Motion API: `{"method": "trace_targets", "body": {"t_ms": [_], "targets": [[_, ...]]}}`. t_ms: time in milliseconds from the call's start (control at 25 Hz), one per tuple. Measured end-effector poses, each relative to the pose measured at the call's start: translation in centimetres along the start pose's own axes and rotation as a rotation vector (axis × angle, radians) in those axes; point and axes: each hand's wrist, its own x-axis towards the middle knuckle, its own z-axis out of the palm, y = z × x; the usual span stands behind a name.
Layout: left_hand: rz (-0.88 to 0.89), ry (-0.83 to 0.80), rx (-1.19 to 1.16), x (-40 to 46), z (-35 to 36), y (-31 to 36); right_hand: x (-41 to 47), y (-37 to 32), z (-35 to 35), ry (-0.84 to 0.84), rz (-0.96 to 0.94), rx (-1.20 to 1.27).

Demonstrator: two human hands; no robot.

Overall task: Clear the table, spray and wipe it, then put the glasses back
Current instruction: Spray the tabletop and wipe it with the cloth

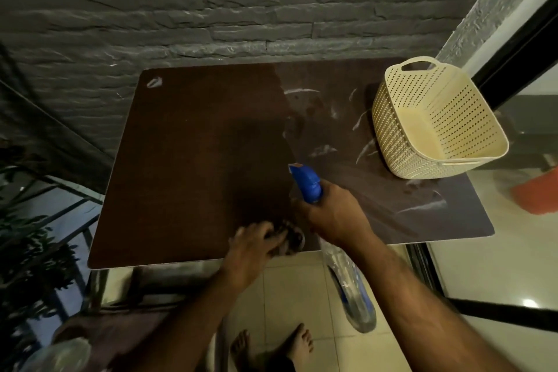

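Observation:
A dark brown table (193,160) fills the middle of the view, with wet streaks on its right half. My right hand (335,217) grips a spray bottle (308,184) by its blue trigger head, nozzle pointing across the table; the clear body hangs below the table edge. My left hand (253,246) presses a dark cloth (291,238) onto the table near the front edge, just left of the right hand. No glasses show on the tabletop.
A cream perforated basket (437,121) stands tilted on the table's back right corner. A grey stone wall runs behind. A glass door frame is on the right, plants and a railing on the left. Bare feet (271,344) stand on tiled floor below.

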Motion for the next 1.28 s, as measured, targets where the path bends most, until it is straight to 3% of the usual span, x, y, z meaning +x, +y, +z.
{"method": "trace_targets", "body": {"t_ms": [80,200,280,360,440,560,600,720,760,920,1040,1280], "targets": [[0.070,0.106,-0.017,-3.6,-1.0,-2.9,-0.3,-0.1,0.2,0.003,-0.003,-0.005],[-0.241,0.089,-0.033,-2.1,-3.0,-8.6,-0.6,-0.1,0.2,-0.009,0.018,0.042],[-0.350,0.119,-0.033,1.5,-2.9,-8.2,-0.6,-0.2,0.3,-0.015,0.014,0.041],[-0.245,0.042,0.005,3.2,-1.5,-4.2,-0.6,-0.4,0.5,0.003,0.003,0.026],[-0.014,-0.001,0.003,1.0,0.5,-0.3,-0.8,-0.6,0.3,0.019,0.003,0.033],[0.144,0.093,0.056,-3.4,-0.7,-3.0,-1.3,-0.3,-0.7,0.010,0.013,0.080],[0.084,0.149,0.089,-3.3,-1.9,-5.0,-1.4,-0.1,-0.9,0.020,0.012,0.091],[-0.262,0.091,0.082,1.1,-5.1,-9.2,-1.3,0.5,-1.8,0.085,0.003,0.096],[-0.306,0.076,0.099,2.7,-5.6,-8.7,-1.2,0.4,-2.1,0.100,-0.004,0.095],[-0.182,-0.054,0.122,1.9,-2.6,-2.6,-0.7,-1.2,-3.9,0.177,-0.057,0.150],[-0.101,-0.099,0.005,-1.1,-2.3,-1.5,0.0,-3.3,-5.5,0.206,-0.118,0.246],[-0.472,0.068,-0.032,1.7,-7.6,-5.7,1.7,-6.3,-5.7,0.141,-0.206,0.361]]}}
